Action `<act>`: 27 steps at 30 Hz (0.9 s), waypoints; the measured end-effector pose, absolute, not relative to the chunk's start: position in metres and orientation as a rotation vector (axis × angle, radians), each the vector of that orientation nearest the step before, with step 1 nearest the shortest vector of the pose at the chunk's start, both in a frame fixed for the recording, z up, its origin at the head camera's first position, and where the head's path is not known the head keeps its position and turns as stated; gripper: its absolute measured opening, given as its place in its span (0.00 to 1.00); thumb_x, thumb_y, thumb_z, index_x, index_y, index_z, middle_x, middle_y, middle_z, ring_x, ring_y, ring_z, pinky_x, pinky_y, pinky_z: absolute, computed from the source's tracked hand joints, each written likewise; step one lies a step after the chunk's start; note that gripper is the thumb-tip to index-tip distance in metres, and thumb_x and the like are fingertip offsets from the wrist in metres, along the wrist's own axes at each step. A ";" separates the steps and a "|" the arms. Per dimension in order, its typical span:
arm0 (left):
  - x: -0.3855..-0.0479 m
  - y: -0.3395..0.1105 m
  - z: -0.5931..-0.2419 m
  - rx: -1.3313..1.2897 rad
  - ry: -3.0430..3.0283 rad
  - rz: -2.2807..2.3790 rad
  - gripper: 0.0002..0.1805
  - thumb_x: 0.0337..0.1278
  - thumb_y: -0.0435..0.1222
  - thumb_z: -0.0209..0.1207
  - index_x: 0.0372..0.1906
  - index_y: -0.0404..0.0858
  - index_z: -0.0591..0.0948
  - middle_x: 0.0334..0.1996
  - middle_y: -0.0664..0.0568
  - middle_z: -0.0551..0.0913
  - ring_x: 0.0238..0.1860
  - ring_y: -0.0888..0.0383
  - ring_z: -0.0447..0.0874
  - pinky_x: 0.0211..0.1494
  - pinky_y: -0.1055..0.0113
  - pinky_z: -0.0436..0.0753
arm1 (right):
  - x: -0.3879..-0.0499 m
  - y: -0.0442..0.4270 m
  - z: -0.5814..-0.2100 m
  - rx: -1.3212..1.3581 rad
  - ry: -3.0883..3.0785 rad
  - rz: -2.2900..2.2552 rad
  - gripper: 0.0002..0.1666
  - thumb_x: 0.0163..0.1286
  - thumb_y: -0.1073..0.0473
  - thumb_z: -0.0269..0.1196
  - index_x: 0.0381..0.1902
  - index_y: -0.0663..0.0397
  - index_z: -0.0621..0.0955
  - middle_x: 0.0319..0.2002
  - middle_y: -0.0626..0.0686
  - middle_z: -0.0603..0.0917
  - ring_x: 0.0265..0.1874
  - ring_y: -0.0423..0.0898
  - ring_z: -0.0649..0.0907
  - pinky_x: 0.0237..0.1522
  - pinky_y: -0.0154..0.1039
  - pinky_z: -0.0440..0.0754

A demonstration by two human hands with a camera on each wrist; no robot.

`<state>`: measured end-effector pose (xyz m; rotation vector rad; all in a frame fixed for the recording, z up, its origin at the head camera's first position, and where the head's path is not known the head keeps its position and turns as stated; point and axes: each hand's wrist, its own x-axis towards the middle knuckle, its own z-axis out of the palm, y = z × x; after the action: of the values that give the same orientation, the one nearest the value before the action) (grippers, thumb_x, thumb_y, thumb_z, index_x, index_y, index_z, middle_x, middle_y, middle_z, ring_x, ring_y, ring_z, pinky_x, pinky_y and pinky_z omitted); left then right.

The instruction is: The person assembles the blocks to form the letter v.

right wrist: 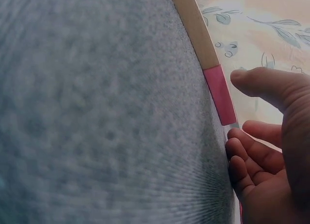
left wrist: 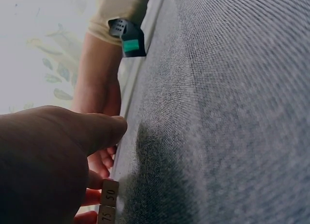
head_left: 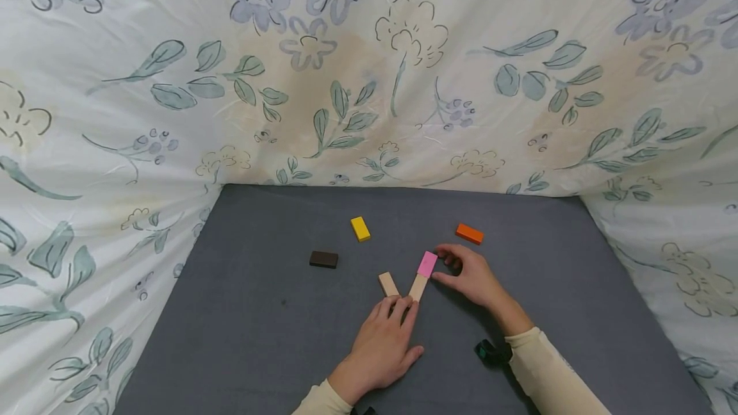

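Note:
In the head view a pink block lies end to end with a plain wooden block, forming a slanted line. To its left another wooden block slants the other way. My left hand reaches over the near ends of both wooden blocks, fingertips resting there and partly hiding them. Printed digits show on the wooden block ends in the left wrist view. Beside the pink block is my right hand, fingers loosely bent. Its thumb stands apart from the pink block in the right wrist view.
A yellow block and a dark brown block lie to the left on the grey cloth. An orange block is beyond my right hand. Floral curtains enclose the back and sides.

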<state>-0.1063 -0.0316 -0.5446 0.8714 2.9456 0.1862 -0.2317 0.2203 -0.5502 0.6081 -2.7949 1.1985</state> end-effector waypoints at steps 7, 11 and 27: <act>-0.106 -0.031 -0.543 0.880 2.956 0.195 0.43 0.75 0.64 0.60 0.83 0.44 0.70 0.76 0.51 0.69 0.74 0.50 0.67 0.78 0.53 0.69 | -0.233 0.224 -0.549 0.573 -2.758 1.219 0.35 0.64 0.54 0.83 0.65 0.58 0.84 0.50 0.51 0.88 0.44 0.48 0.84 0.48 0.50 0.84; -0.105 -0.031 -0.543 0.868 2.945 0.185 0.44 0.75 0.65 0.60 0.83 0.44 0.69 0.76 0.52 0.69 0.75 0.50 0.65 0.78 0.53 0.69 | -0.236 0.228 -0.547 0.548 -2.728 1.225 0.35 0.64 0.57 0.83 0.66 0.60 0.84 0.50 0.53 0.88 0.45 0.49 0.85 0.49 0.51 0.84; -0.105 -0.031 -0.541 0.860 2.948 0.185 0.43 0.75 0.64 0.60 0.83 0.45 0.70 0.76 0.52 0.70 0.75 0.51 0.65 0.78 0.54 0.69 | -0.244 0.250 -0.538 0.309 -2.707 1.137 0.30 0.68 0.56 0.80 0.63 0.62 0.84 0.50 0.61 0.87 0.45 0.56 0.83 0.50 0.57 0.81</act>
<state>-0.1053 -0.0311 -0.5407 0.8597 2.9477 0.1849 -0.2442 0.2500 -0.5377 0.3092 -2.7070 1.1372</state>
